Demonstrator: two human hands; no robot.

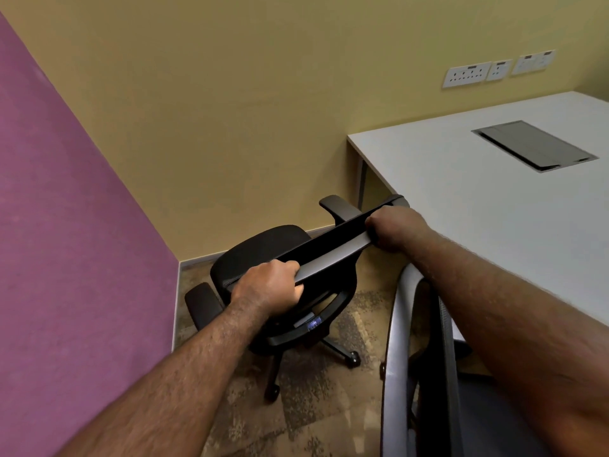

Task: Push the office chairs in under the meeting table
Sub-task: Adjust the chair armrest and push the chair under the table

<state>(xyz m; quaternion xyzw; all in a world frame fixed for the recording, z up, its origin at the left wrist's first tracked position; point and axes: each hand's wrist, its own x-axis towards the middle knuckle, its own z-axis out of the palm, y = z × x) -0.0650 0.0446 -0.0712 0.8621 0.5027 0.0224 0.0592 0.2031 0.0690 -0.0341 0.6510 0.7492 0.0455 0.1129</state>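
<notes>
Chair position: I see the black office chair (263,258) on the floor in the corner, beside the worktop (494,199) but not under it; its seat points at the yellow wall.
Top rail axis: the backrest rail (329,249) runs from lower left to upper right, its right end close to the worktop's edge.
Left hand (267,288): wrapped round the rail's near end.
Right hand (395,229): clenched on the far end, nearer the worktop.
Needed turn: I judge the seat must swing right toward the worktop.
Second chair (425,374): under my right forearm, seemingly tucked partway in.
</notes>
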